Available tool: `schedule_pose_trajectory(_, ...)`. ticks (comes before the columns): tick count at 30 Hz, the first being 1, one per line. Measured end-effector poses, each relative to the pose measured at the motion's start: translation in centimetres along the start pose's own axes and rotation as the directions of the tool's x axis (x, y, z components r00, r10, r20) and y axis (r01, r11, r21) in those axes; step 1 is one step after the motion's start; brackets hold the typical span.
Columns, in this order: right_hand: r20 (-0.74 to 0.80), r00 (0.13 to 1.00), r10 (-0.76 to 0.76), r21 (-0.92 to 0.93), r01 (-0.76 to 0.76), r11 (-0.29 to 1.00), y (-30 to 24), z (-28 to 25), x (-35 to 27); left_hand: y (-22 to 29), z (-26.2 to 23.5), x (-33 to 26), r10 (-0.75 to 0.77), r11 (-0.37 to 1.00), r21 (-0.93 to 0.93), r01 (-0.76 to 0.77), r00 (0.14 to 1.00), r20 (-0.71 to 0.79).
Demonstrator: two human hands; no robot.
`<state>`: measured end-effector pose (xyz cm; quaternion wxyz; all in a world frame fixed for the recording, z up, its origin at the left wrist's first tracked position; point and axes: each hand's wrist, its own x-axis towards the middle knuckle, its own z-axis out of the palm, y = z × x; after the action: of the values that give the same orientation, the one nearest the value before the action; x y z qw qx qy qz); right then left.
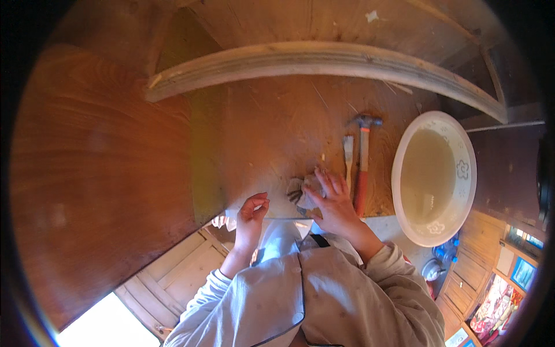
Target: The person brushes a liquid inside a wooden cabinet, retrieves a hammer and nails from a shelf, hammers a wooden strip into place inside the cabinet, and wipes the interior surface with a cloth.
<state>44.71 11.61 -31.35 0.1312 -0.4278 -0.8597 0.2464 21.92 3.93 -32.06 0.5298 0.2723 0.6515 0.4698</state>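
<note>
Left hand (252, 209) is pinching the left end of a thin pale strip (286, 218), fingers clenched on it, at centre frame. Right hand (332, 202) is lying spread and flat, pressing a crumpled grey cloth (302, 189) onto the wooden board (272, 127). Just right of it, a small brush (348, 151) and a red-handled hammer (362, 162) are lying side by side. A white basin (462, 173) of cloudy liquid is sitting at right.
</note>
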Motion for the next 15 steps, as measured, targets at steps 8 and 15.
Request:
schedule_pose_trajectory(8,-0.055,0.942,0.331,0.287,-0.303,0.909,-1.2,-3.9,14.2,1.8,-2.8,4.3,0.384,0.916,0.214,-0.338,0.893,-0.235)
schedule_pose_trajectory(15,-0.146,0.983,0.107,0.229,-0.072,0.971,4.6,-0.5,35.8,2.4,-2.5,9.6,0.490,0.870,0.271,-0.412,0.782,-0.384)
